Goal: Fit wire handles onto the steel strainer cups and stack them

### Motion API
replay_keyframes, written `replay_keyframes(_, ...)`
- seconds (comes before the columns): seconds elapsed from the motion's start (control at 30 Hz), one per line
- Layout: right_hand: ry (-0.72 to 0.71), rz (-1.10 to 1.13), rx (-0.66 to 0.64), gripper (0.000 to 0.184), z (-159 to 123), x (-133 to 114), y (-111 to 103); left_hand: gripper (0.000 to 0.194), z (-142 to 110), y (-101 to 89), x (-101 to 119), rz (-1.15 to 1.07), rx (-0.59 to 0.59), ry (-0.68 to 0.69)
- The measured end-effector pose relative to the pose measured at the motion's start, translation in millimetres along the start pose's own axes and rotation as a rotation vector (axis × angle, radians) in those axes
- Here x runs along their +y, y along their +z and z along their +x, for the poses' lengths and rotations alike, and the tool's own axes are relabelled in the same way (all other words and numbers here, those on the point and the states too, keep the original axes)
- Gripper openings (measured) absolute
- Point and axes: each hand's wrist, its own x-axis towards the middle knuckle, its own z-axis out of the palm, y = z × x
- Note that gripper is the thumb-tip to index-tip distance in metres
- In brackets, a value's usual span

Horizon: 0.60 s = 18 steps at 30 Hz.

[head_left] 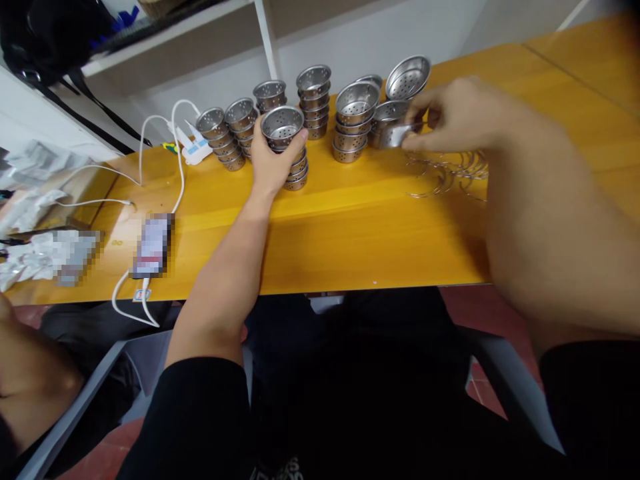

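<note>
My left hand (pixel 273 160) is wrapped around a perforated metal cup (pixel 283 127) at the top of a stack (pixel 297 179) on the table. To the right, my right hand (pixel 450 120) pinches the side of another perforated metal cup (pixel 390 120); motion blurs its fingers slightly. Behind that cup, a wider perforated cup (pixel 409 77) leans tilted, its inside facing me. Between my hands stands a separate stack of cups (pixel 350 143). Below my right hand lies a loose pile of thin curved wire pieces (pixel 450 175).
More cup stacks (pixel 314 100) line the table's back by the wall. At left, a phone (pixel 153 245) lies with white cables near a power strip (pixel 197 150). Clear plastic bags (pixel 35 257) sit beyond it. Another person's arm (pixel 35 373) rests at the lower left.
</note>
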Motion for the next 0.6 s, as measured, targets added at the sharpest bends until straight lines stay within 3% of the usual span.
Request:
replay_keyframes(0.13, -0.053, -0.015, -0.146, 0.022, 10, 5, 16, 0.087, -3, -1.1, -4, 0.054, -0.033, 0.001)
replay_keyframes(0.23, -0.068, 0.002, -0.15, 0.036, 16, 6, 31, 0.089, -5, -0.5, 1, 0.014, -0.013, -0.014)
replay_keyframes(0.33, -0.072, -0.005, -0.147, 0.034, 19, 6, 40, 0.093, -7, 0.3, 12, -0.006, 0.005, -0.023)
replay_keyframes(0.5, -0.059, -0.015, -0.166, 0.033, 17, 2, 38, 0.093, -9, -0.1, 19, -0.05, 0.008, -0.065)
replay_keyframes(0.6, -0.035, -0.02, -0.077, 0.034, 14, -3, 32, 0.085, -8, -0.6, 15, -0.06, 0.024, -0.078)
